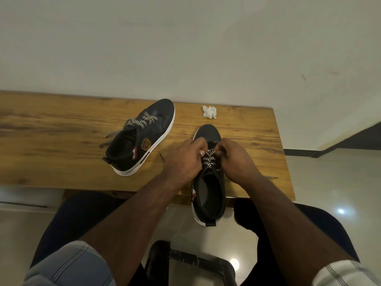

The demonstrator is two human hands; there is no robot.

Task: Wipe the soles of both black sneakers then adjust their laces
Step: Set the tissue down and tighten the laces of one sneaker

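Two black sneakers with white soles stand on a wooden table (51, 129). The near sneaker (209, 193) points away from me, its heel hanging over the table's front edge. My left hand (183, 159) and my right hand (237, 159) are on either side of its tongue, both pinching the black-and-white checked laces (209, 159). Loose lace ends stick out on each side of that shoe. The other sneaker (142, 137) stands upright to the left, toe toward the wall, laces untied and trailing left. A crumpled white tissue (209, 112) lies near the table's back edge.
The table stands against a pale wall (185, 48); its right end is at about (284, 153). My knees in dark trousers sit under the front edge. A black stool or frame (189, 263) stands on the glossy tiled floor between my legs.
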